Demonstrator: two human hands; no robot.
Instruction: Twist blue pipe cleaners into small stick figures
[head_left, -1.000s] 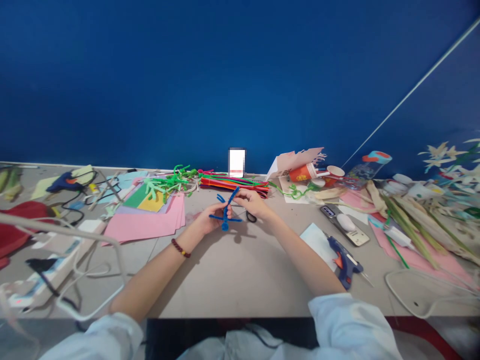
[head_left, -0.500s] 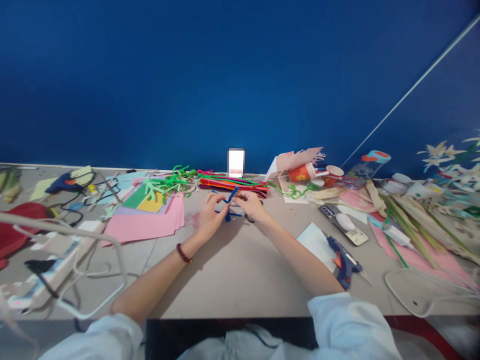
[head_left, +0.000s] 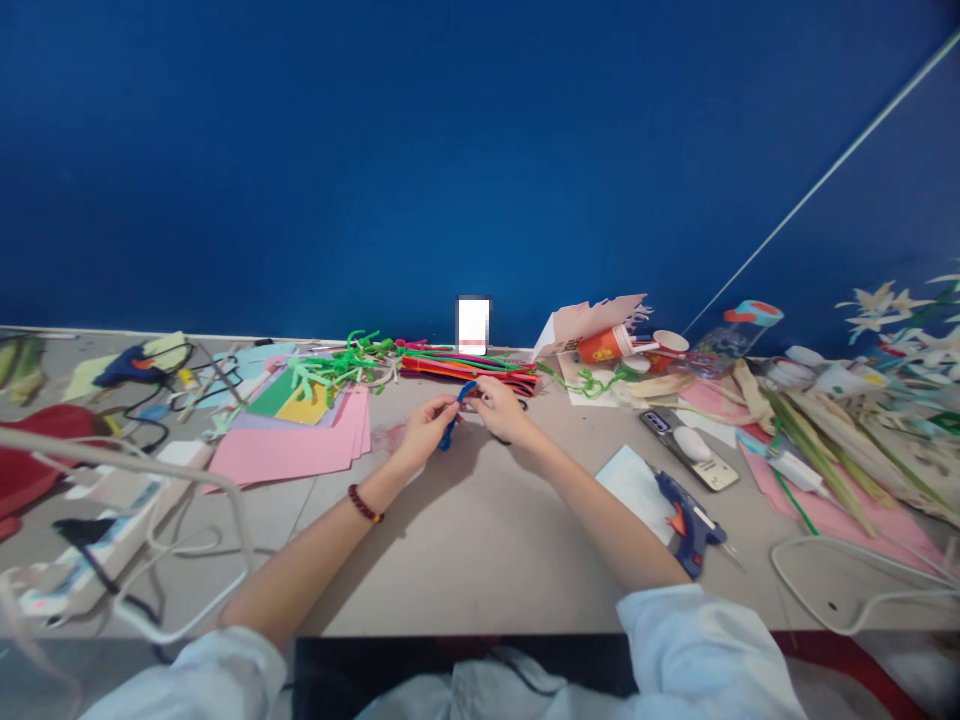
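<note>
Between my hands is a blue pipe cleaner [head_left: 448,437], bent into a curved, bunched shape above the table. My left hand [head_left: 429,428] pinches it from the left, with the lower end showing below the fingertips. From the right, my right hand [head_left: 496,408] grips its upper end, fingers curled close together. The fingers hide part of the bends. Just behind my hands lies a bundle of pipe cleaners [head_left: 469,372], mostly red with some green and pink.
Pink paper sheets [head_left: 292,450] and green pipe cleaners [head_left: 337,365] lie left, beyond a white power strip [head_left: 112,540]. On the right are a phone [head_left: 716,472], a blue glue gun [head_left: 694,525] and dried husks [head_left: 847,430]. A lit screen [head_left: 472,325] stands against the blue wall.
The blue pipe cleaner's loose ends, which stuck out sideways, now look folded in and more compact. My left hand's fingers have closed together around it, while my right hand stays nearly in place.
</note>
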